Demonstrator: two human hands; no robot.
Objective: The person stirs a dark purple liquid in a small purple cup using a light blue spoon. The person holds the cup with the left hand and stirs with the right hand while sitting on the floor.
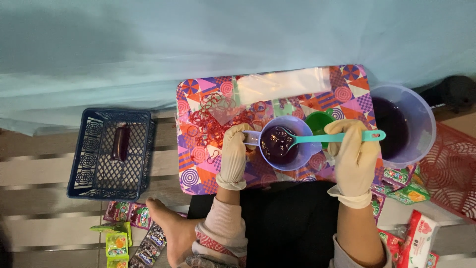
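Nearest the camera, a bare foot [166, 233] rests on the pale slatted floor [44, 173], with small bright snack packets [130, 233] scattered beside it and more packets [404, 188] off to the right; above the dark lap, the gloved left hand [234, 155] is curled closed around the short handle of a small lilac cup [283, 143], steadying it on the tray; the gloved right hand [353, 154] is closed around the long handle of a teal ladle [329, 137], whose bowl dips into the dark purple liquid inside the cup; the cup thus sits between the two hands, touching the left one and joined to the right by the ladle; just behind the cup stands a green funnel [317, 120]; all of this lies on a patterned tray [198, 168] in purple, orange and pink, with red rubber bands [210, 119] strewn over its left part and clear plastic bags [282, 83] along its far edge; a large lilac bucket [409, 124] of the same purple liquid stands at the tray's right end, beside a red mesh basket [453, 168]; well to the left sits a blue basket [110, 154] holding one filled purple pouch [120, 141]; beyond everything hangs pale blue cloth [198, 39].
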